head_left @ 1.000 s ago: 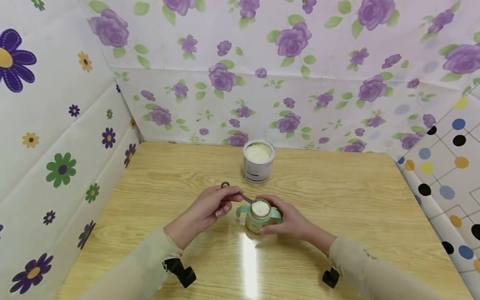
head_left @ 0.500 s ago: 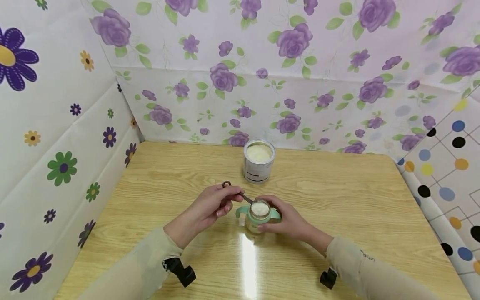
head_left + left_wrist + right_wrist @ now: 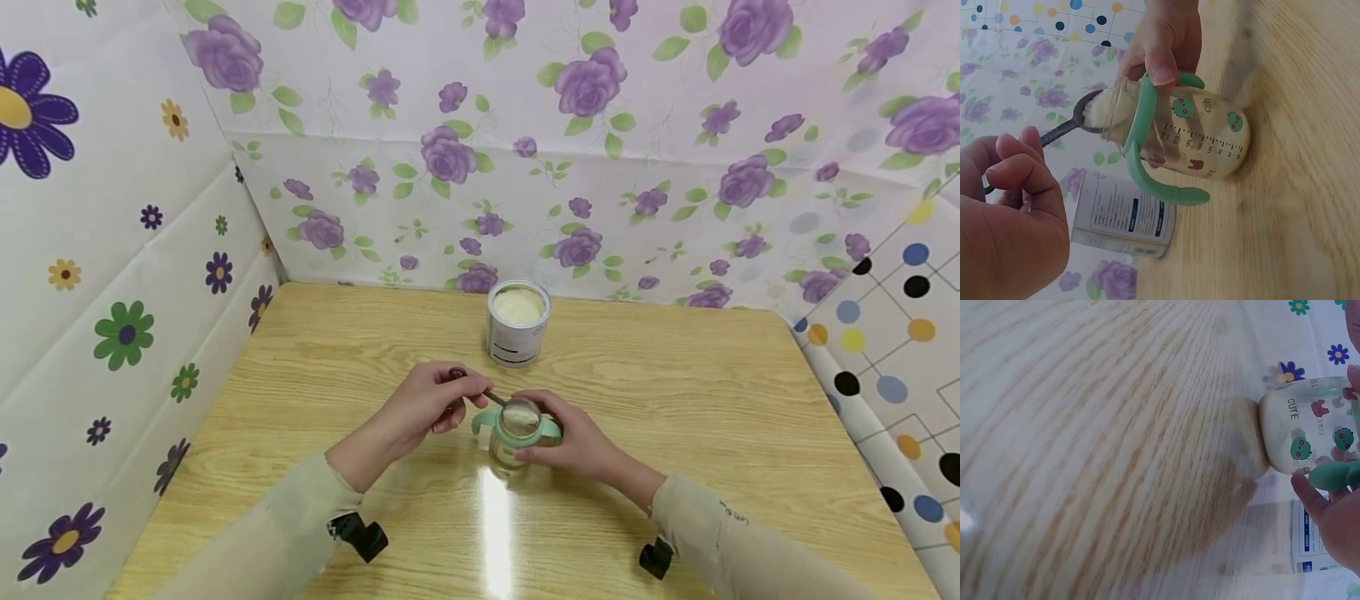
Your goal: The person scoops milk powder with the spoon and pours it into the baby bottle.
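My left hand (image 3: 420, 408) pinches the dark handle of a measuring spoon (image 3: 1060, 131). Its round bowl is tipped at the open mouth of a baby bottle (image 3: 1204, 147), with white powder (image 3: 1105, 109) at the bowl and in the bottle's neck. The bottle is clear, with a green collar, two green handles, cartoon prints and a measuring scale; it stands upright on the table. On its other side, my right hand (image 3: 573, 437) grips the bottle around its upper part, thumb at the front. In the right wrist view, only part of this hand shows beside the green handle (image 3: 1332, 476).
Behind the bottle stands an open can (image 3: 514, 337) of pale powder. The wooden table (image 3: 675, 375) is bounded by a floral cloth (image 3: 660, 208) at the back and patterned cloths at both sides.
My left hand has turned the spoon from level to tilted, and its heap of powder has slid toward the bottle's mouth. My right hand keeps its hold on the bottle.
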Action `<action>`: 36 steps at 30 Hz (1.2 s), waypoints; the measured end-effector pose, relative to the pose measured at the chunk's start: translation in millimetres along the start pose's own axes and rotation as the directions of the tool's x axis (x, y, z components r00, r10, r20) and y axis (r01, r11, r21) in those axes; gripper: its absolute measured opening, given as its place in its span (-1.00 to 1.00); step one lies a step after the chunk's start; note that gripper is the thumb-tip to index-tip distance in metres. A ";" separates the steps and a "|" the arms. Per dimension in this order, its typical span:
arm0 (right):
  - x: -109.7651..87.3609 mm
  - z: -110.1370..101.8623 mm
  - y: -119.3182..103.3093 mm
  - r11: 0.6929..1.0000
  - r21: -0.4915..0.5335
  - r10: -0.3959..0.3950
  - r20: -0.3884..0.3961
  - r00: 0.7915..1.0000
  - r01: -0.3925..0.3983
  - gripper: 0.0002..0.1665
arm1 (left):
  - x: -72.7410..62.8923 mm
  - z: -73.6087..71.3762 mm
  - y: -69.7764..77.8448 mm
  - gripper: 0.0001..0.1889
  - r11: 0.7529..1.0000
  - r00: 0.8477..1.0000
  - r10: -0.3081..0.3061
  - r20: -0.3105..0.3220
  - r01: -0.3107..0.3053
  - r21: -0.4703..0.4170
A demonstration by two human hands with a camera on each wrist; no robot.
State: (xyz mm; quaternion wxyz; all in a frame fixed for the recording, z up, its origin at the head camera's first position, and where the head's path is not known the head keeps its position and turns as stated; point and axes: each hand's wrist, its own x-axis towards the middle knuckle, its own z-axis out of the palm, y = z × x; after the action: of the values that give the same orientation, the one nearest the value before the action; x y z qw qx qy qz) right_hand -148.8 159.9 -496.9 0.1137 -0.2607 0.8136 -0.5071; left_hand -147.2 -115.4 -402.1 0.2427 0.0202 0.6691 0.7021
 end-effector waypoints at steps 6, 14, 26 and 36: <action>0.8 0.3 0.2 1.000 -0.004 -0.002 0.000 1.000 0.002 -0.08 | -0.5 -0.1 4.0 -0.80 0.993 0.997 0.057 0.042 -0.061 0.104; 1.5 0.3 -1.7 1.000 -0.009 0.005 -0.004 1.000 -0.005 -0.08 | 2.4 3.2 3.0 -0.78 0.970 0.991 0.095 0.090 -0.113 0.218; 2.3 1.8 0.2 1.000 -0.012 -0.004 0.004 1.000 0.004 -0.09 | 7.8 -3.2 -10.3 -0.76 0.949 0.970 0.187 0.156 -0.219 0.228; 2.9 1.3 3.3 1.000 -0.012 -0.004 0.009 1.000 0.004 -0.08 | 9.8 -6.2 -10.2 -0.79 0.945 0.968 0.215 0.133 -0.241 0.223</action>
State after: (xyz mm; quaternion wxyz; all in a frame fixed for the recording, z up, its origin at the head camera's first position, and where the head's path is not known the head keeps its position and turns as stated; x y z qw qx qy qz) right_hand -151.7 158.5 -500.2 0.1151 -0.2652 0.8156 -0.5013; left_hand -154.8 -117.7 -415.4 0.1909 0.1637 0.7273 0.6385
